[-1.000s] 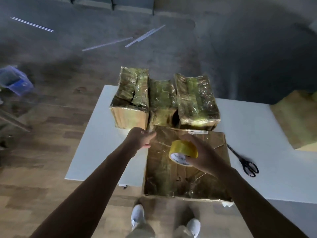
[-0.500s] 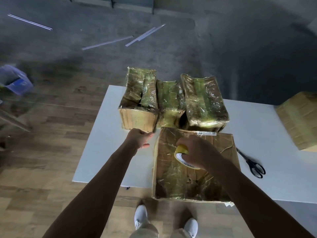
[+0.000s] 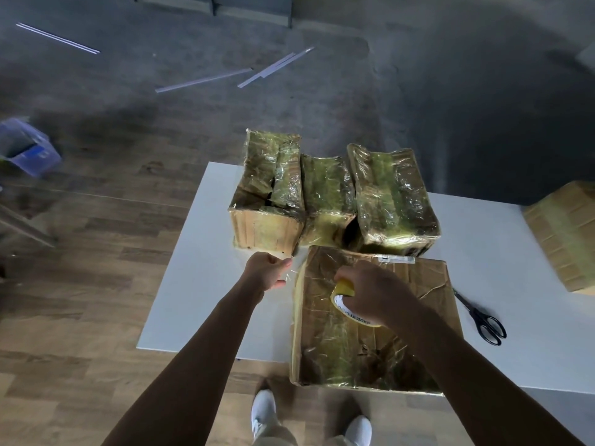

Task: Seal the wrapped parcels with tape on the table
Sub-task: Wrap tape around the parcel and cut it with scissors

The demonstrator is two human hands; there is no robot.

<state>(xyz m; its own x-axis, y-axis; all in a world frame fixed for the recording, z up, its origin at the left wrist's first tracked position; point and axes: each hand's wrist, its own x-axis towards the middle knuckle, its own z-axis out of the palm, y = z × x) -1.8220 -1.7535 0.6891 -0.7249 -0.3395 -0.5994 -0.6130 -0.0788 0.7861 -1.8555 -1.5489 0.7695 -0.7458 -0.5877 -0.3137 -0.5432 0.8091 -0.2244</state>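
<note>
Wooden floorboards meet a grey carpet beneath a white table (image 3: 199, 284), where three film-wrapped parcels stand side by side at the far edge: the left parcel (image 3: 267, 194), the middle parcel (image 3: 326, 194) and the right parcel (image 3: 392, 197), each touching its neighbour. Just in front of them lies a large flat parcel (image 3: 338, 349), its near edge hanging slightly over the table's front. The right hand (image 3: 376, 294) rests on top of this flat parcel with its fingers curled over a yellow tape roll (image 3: 346, 296), gripping it against the wrapping. The left hand (image 3: 267, 273) hovers off the parcel's far left corner, its thumb and fingertips pressed together on a thin clear tape end (image 3: 289, 272) that glints between the two hands. Black scissors (image 3: 483, 320) lie on the table just right of the flat parcel, blades pointing away. Another cardboard box (image 3: 566, 233) sits at the right edge of view. White shoes (image 3: 263, 410) show below the table, and a blue box (image 3: 25, 149) lies on the floor far left.
</note>
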